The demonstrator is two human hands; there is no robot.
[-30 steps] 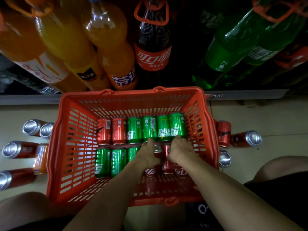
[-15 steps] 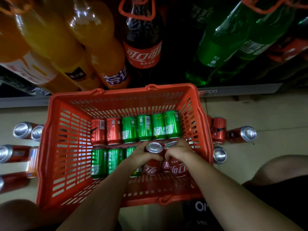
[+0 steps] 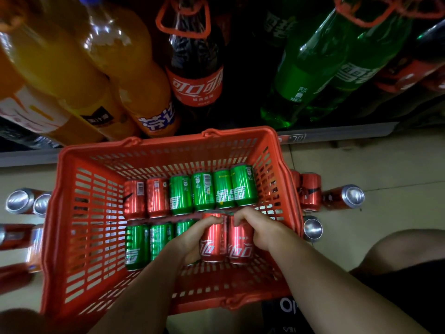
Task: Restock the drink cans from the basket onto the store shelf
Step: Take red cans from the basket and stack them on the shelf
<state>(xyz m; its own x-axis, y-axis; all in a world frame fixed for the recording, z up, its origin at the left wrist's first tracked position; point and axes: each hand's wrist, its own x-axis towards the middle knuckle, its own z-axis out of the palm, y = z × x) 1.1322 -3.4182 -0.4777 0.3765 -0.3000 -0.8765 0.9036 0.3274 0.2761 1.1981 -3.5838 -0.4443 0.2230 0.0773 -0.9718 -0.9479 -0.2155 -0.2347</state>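
Note:
An orange basket [image 3: 79, 213] sits on the floor in front of the shelf and holds red and green cans lying in two rows. My left hand [image 3: 192, 237] grips a red cola can [image 3: 213, 239] in the near row. Beside it, my right hand [image 3: 262, 231] grips a second red cola can [image 3: 240, 247]. Green cans [image 3: 137, 247] lie to the left in that row. The far row has two red cans [image 3: 147, 198] and several green cans [image 3: 226, 189].
Large orange soda, cola [image 3: 195, 75] and green soda bottles [image 3: 310, 75] fill the bottom shelf behind the basket. Red cans lie on the floor left [image 3: 20, 201] and right [image 3: 346, 197] of the basket. My knees flank it.
Both hands tipped the red cans up half a second ago; now the two cans are tilted lower, logos up, with my fingers curled over their far ends. The camera moved closer.

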